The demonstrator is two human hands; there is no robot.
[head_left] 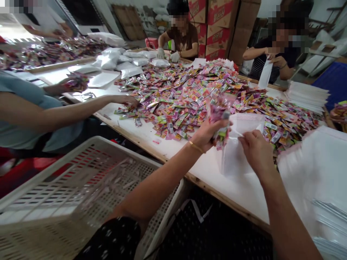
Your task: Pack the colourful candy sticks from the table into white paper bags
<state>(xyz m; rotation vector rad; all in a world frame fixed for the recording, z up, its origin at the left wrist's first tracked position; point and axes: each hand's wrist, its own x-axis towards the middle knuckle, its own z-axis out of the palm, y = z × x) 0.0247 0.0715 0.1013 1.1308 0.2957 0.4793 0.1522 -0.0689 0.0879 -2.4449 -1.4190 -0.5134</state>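
Observation:
My left hand (207, 134) is shut on a bunch of small colourful sachets (220, 115), held upright just above the mouth of a white plastic bag (235, 151). My right hand (255, 150) grips that bag by its upper edge, holding it above the white table (211, 169). A large heap of the same pink, green and yellow sachets (187, 94) covers the table just beyond both hands.
A white slotted crate (62, 187) stands at my lower left. Stacks of empty white bags lie at the right (317, 169) and far right (306, 94). A person on the left reaches a hand (127, 101) into the heap; two others work at the far side, with cardboard boxes (217, 25) behind.

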